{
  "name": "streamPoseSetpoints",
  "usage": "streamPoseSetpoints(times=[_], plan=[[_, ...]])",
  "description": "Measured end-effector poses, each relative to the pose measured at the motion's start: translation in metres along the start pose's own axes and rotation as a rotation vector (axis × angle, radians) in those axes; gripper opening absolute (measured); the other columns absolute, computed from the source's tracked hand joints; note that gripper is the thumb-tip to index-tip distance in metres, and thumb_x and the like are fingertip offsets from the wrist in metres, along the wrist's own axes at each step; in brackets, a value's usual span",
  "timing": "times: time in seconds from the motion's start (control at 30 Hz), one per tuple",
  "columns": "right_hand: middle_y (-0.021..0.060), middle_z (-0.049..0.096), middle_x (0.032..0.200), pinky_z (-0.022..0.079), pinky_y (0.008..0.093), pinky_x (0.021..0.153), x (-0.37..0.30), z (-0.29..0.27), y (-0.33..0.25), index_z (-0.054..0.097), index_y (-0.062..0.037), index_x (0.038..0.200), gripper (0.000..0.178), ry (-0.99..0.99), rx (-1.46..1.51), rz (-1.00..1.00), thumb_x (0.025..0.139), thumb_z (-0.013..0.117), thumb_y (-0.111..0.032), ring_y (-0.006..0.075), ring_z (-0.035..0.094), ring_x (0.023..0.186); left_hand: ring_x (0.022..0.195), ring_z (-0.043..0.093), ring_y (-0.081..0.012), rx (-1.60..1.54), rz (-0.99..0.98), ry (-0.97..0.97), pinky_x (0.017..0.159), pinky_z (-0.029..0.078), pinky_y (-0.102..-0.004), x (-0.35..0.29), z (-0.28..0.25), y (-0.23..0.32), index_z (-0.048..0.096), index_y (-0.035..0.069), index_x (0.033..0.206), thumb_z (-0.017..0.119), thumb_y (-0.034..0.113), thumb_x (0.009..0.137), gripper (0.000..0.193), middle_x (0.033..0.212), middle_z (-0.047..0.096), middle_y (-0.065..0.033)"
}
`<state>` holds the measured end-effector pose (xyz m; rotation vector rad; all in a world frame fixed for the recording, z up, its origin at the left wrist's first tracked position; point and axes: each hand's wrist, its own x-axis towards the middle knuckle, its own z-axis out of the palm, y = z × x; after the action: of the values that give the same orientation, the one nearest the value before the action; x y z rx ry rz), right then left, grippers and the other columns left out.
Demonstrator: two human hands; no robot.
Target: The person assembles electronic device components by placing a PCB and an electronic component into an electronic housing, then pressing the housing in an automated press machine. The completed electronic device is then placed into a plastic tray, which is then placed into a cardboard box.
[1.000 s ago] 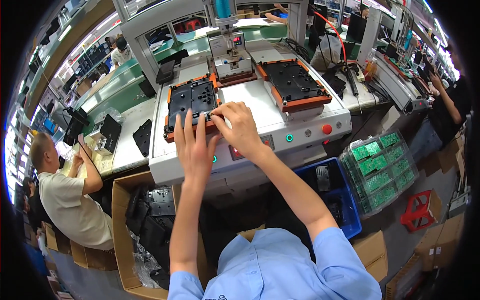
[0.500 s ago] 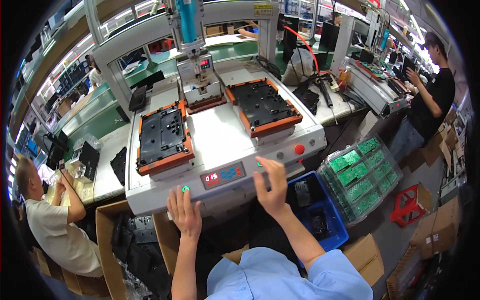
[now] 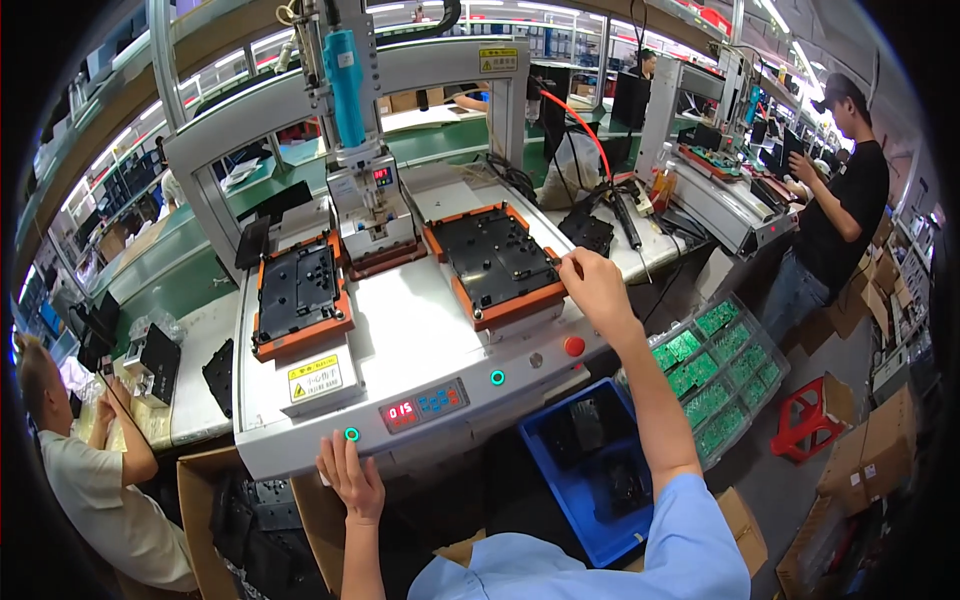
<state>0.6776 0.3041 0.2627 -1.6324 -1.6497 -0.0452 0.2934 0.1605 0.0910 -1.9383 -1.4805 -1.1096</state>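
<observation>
My right hand [image 3: 600,292] reaches over the machine front to the right-hand orange fixture [image 3: 520,308]. Its thumb and fingertips are pinched together at the right edge of the black plastic panel [image 3: 490,255] lying there; whether they grip the panel or something small is hidden. My left hand [image 3: 352,484] is held with fingers stretched, just below a green-lit round button [image 3: 352,434] on the front, gripping nothing. A second black panel [image 3: 298,287] lies in the left orange fixture [image 3: 306,344]. Between the fixtures stands the screwdriving head [image 3: 375,205], with a blue cylinder [image 3: 344,90] above.
A red knob button [image 3: 573,346] sits right of the display panel [image 3: 424,404]. Below are a blue bin [image 3: 540,480] with black parts and a carton [image 3: 190,490] of black pieces. Green circuit boards [image 3: 715,375] fill a clear tray at right. Co-workers are at both sides.
My right hand has moved up and forward from near the front button to the right fixture. The left fixture has slid back, uncovering a yellow-and-white label. My left hand stays near its button.
</observation>
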Motion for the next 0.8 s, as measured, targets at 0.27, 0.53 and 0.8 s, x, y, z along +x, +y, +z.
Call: streamPoseSetpoints(times=[0.27,0.53,0.8], plan=[[0.0217,0.065,0.089,0.048,0.0405,0.076,0.136,0.057,0.012,0.064,0.0031,0.083,0.04,-0.26,-0.034,-0.022,0.085,0.055,-0.036,0.0344,0.063,0.085,0.129,0.033,-0.0415,0.081,0.073,0.049,0.11,0.015,-0.0503,-0.006,0.013,-0.004,0.045,0.001,0.127,0.051,0.012,0.087,0.042,0.136,0.042,-0.0224],[0.0242,0.065,0.082,0.049,0.0407,0.077,0.147,0.074,0.029,0.066,0.0055,0.082,0.047,-0.315,0.133,-0.173,0.08,0.062,-0.041,0.0375,0.063,0.084,0.126,0.037,-0.0434,0.046,0.014,-0.011,0.108,0.02,-0.0526,-0.004,0.001,0.0,0.048,0.0,0.124,0.05,0.013,0.089,0.037,0.132,0.045,-0.0227],[0.0261,0.063,0.08,0.047,0.0437,0.073,0.064,0.018,0.003,0.063,0.0069,0.078,0.06,-0.478,0.08,0.057,0.081,0.057,-0.052,0.0364,0.063,0.077,0.114,0.047,-0.039,0.329,-0.469,0.191,0.096,0.037,-0.0462,-0.051,-0.101,-0.066,0.047,-0.002,0.127,0.049,0.018,0.094,0.038,0.126,0.049,-0.0227]])
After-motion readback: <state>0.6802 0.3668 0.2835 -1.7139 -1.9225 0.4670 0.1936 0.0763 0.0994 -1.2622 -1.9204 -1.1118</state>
